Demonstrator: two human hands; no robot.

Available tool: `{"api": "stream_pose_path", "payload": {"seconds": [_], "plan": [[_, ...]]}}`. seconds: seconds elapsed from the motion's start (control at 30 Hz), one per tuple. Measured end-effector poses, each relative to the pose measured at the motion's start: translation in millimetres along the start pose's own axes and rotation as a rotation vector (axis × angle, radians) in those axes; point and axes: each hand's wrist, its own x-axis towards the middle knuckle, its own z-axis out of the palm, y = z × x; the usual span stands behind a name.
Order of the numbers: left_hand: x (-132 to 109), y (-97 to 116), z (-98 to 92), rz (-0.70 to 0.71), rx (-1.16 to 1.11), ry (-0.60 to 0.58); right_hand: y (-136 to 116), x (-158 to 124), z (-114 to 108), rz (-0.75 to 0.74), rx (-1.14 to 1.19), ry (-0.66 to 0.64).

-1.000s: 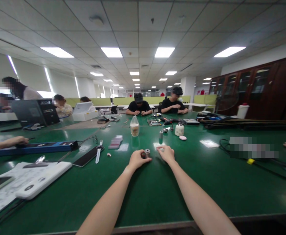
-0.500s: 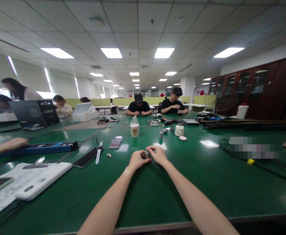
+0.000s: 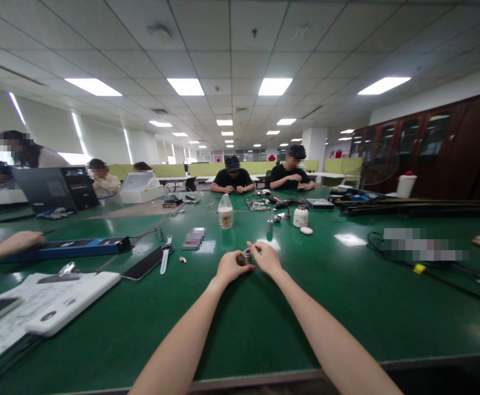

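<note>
In the middle of the head view, my left hand [image 3: 230,267] is closed around a small metal cylinder [image 3: 247,256], thumb in front and fingers behind. The cylinder stands upright close to the green tabletop. At its upper right side, my right hand [image 3: 267,259] has its thumb and fingers pinched together. Whatever is between those fingertips is too small to make out. A second silver cylinder [image 3: 270,230] stands upright just beyond my right hand. Behind it to the right are a white jar [image 3: 301,217] and a round pink lid [image 3: 306,231].
A bagged cup [image 3: 225,215] stands ahead. On the left lie an earbud [image 3: 182,259], a white-strapped watch [image 3: 165,259], a dark phone [image 3: 143,265] and a clipboard [image 3: 65,278]. Cables [image 3: 437,276] run along the right. Another person's hand [image 3: 26,240] rests near a blue-black bar [image 3: 75,248].
My right fingertips have lifted slightly from the cylinder's top and shifted a little. My left hand keeps its hold on the cylinder. The view has shifted very slightly.
</note>
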Motion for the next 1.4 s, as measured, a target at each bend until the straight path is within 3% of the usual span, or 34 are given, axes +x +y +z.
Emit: {"api": "stream_pose_path", "payload": {"seconds": [0.13,0.37,0.53,0.7,0.77,0.87,1.2,1.4], "plan": [[-1,2,-1.7,-0.015,-0.030,-0.004,0,2,-3,0.048,0.077,0.052],[0,0,-0.1,0.007,-0.009,0.002,3,1,9,-0.017,0.060,-0.030],[-1,2,-0.8,0.001,-0.003,-0.002,5,10,4,-0.021,0.094,0.071],[-2,6,-2.9,-0.008,-0.017,-0.003,35,11,-13,0.099,0.002,0.137],[-2,6,-3.0,-0.009,-0.023,-0.003,51,7,-17,0.204,-0.171,0.081],[-2,5,-2.7,-0.006,-0.014,0.002,67,1,-17,0.251,-0.209,0.026],[-2,6,-3.7,-0.007,-0.005,0.002,75,4,-12,0.222,-0.020,-0.033],[-3,6,-3.1,-0.006,0.006,0.001,59,8,-7,0.189,0.179,0.004]]}}
